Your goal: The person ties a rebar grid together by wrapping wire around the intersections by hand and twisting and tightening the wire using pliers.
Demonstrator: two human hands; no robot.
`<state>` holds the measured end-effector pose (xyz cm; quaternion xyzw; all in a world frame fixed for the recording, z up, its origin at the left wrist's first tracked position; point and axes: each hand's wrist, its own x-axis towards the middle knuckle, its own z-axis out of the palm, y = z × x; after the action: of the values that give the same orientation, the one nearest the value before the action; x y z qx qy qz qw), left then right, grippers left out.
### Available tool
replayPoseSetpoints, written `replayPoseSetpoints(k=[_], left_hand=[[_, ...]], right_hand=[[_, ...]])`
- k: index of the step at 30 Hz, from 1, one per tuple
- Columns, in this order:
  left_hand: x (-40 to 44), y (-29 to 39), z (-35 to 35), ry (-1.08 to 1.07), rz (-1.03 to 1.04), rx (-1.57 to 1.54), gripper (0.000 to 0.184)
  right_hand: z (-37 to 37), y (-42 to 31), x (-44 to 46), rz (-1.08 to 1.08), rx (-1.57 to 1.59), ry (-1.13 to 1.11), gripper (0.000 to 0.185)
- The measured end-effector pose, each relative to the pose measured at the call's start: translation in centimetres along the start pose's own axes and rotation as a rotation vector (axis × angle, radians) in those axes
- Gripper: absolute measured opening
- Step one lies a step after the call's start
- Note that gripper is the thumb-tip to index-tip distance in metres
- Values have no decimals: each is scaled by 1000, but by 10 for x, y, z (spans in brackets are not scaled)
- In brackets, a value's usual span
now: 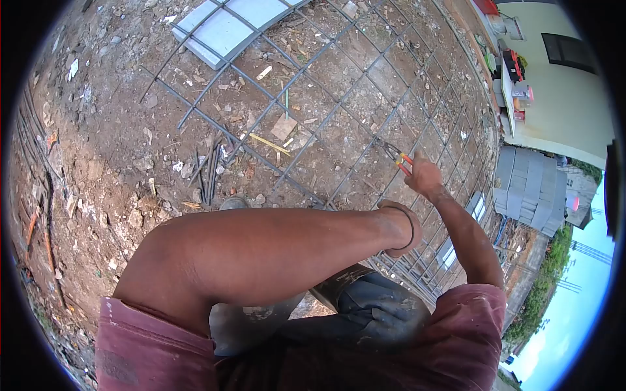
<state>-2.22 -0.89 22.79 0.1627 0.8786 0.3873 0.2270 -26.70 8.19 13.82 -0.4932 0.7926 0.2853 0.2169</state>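
Observation:
My right hand [424,176] is closed around the red and yellow handles of a pair of pincers [403,161]. The dark jaws point left and rest at or just over a crossing of the steel rebar mesh [352,104]. My left forearm reaches across in front of me. At its end my left hand [399,228], with a dark band at the wrist, bends down over the mesh; its fingers are hidden. Whether it holds anything does not show.
A pale grey panel [228,29] lies beneath the mesh at the top. Short rebar offcuts [207,173] and a wooden scrap [283,127] lie on the rubble-strewn soil. Stacked grey blocks [529,189] stand at right, near a light-coloured wall [567,98].

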Motion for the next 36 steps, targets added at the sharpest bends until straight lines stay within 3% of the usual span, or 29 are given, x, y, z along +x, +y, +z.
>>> replayPoseSetpoints(k=[1,2,3,5,7,9,11,13,14,16,17,19,21,23,25,27,28,29,31,35,36], left_hand=[[-1,0,0,11,3,-11,30],[-2,-1,0,7,6,-18,30],[-1,-2,1,15,5,-38,30],[-2,0,2,7,14,-76,30],[-8,1,-2,-22,14,12,30],[-11,2,-2,-33,0,-42,30],[-5,0,2,-57,-20,-86,31],[-2,0,6,-111,-2,-45,31],[-7,0,3,-84,-19,-52,31],[-12,2,-4,-34,-50,-47,31],[-9,2,-3,-40,-55,-33,31],[-5,2,-3,-57,-53,-37,32],[0,3,-5,-59,-32,-13,32],[3,0,-1,-30,-8,-36,31],[6,-5,-2,11,4,-51,31],[11,-8,0,17,-13,-42,30],[10,-8,-2,11,-5,-47,30],[5,-7,-6,19,12,-36,30],[1,-6,-10,12,37,-39,30],[0,-3,-4,-43,-22,-47,29],[-4,-1,-3,-67,-28,-51,29]], right_hand=[[2,-1,-6,-198,-337,351,52],[0,0,-3,-301,-567,440,45],[-1,1,1,-302,-561,427,45],[-5,0,4,-354,-738,603,35],[1,6,11,-345,-738,532,29],[4,11,21,-324,-405,163,32],[6,0,20,-327,-290,215,42],[-7,-19,18,368,739,-363,48],[8,-10,17,361,732,-350,48],[61,18,14,391,1921,-791,63],[62,16,18,366,1907,-785,63],[76,5,12,437,1764,-590,65],[44,-5,1,502,1689,-574,60],[27,-4,5,390,1142,-376,50],[6,-3,12,372,1049,-393,44],[-19,-17,7,69,228,-158,55],[6,7,11,-269,-137,191,52],[1,0,6,-262,-131,179,52],[-12,-11,0,-358,-574,413,37],[-14,-5,16,-428,-733,506,28],[-10,3,25,-403,-586,306,29]])
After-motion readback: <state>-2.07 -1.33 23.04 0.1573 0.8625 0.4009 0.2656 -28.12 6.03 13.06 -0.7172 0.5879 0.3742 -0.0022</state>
